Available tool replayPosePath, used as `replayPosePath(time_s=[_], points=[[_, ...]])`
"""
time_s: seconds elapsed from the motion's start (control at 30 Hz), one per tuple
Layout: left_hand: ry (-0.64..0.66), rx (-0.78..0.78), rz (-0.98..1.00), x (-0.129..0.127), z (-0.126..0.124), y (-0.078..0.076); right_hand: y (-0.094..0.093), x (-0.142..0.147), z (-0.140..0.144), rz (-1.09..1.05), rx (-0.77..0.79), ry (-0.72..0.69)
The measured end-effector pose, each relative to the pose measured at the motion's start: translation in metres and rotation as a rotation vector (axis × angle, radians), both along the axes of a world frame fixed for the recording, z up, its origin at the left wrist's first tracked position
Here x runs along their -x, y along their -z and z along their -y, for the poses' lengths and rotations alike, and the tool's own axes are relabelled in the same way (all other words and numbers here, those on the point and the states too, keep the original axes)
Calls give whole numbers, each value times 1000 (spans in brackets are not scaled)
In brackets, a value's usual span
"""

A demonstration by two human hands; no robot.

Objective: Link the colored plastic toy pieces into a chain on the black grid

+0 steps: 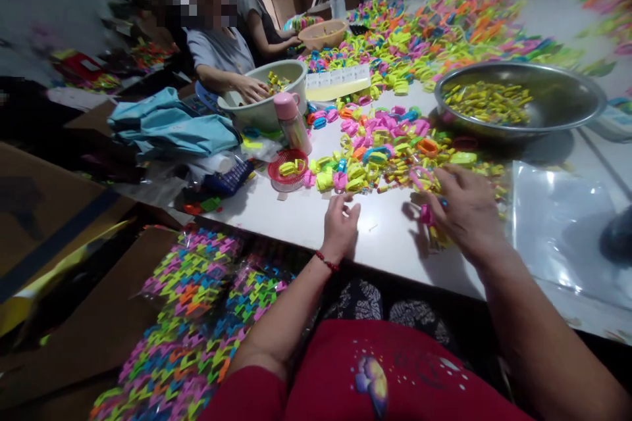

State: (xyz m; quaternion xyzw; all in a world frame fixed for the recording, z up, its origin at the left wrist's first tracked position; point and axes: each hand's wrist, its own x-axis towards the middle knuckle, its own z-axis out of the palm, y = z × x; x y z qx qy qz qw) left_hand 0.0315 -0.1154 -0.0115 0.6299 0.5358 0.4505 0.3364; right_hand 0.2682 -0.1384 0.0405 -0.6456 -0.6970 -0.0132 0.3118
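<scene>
One head-worn camera looks forward and down, close over the white table (306,223)

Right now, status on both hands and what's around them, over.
Left hand empty on white table. Right hand closed on a pink clip, on the heap of coloured clips. Steel bowl behind; co-worker's hand in a green basin.

I can read no text, label, brand or number anywhere; every surface is too blurred or small.
</scene>
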Motion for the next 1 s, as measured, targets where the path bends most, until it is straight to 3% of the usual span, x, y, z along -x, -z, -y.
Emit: replayPosePath(time_s=[0.07,0.13,0.2,0.27,0.4,0.57,0.67,0.77,0.87,1.0], points=[[-74,-111,-244,-3,-27,4,4,6,-21,134,24,-63],[-81,-142,-443,-6,-50,8,13,25,-38,236,187,-190],[-76,-136,-571,-8,-65,13,27,48,-53,315,329,-250],[-64,-149,-609,-9,-72,18,40,65,-64,343,377,-237],[-129,-144,-404,-1,-71,22,52,70,-73,307,376,-190],[-191,240,168,12,-69,17,52,60,-58,110,343,-129],[-167,313,252,14,-69,12,54,62,-42,-196,354,-143],[-95,342,306,9,-66,7,56,67,-30,-324,360,-153],[26,408,361,-1,-59,4,56,73,-26,-223,319,-203],[79,466,485,-7,-47,5,54,75,-24,96,387,-180]])
